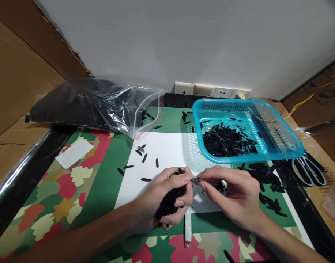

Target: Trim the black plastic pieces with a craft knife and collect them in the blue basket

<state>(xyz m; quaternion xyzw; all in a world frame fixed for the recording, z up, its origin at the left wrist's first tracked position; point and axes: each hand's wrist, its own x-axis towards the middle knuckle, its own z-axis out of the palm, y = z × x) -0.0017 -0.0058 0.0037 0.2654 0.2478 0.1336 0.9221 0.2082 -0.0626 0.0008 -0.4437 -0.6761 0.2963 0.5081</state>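
Note:
My left hand [171, 199] is closed around a bunch of small black oblong pieces [169, 204], with its thumb and forefinger at one end of a slim grey-and-black piece [196, 179]. My right hand [233, 193] pinches the other end of that slim piece between thumb and fingertips. Its exact kind is too small to make out. Below both hands lies a white sheet [126, 191] with several loose black pieces [145, 157] on it. Just beyond my right hand stands a blue plastic basket [249, 159] holding a heap of black pieces [225, 140].
A clear zip bag [101, 106] full of black material lies at the back left. More black pieces [271, 204] are spread right of my right hand, near scissors [307, 170]. A white paper slip [74, 152] lies left; wall sockets [211, 90] sit behind.

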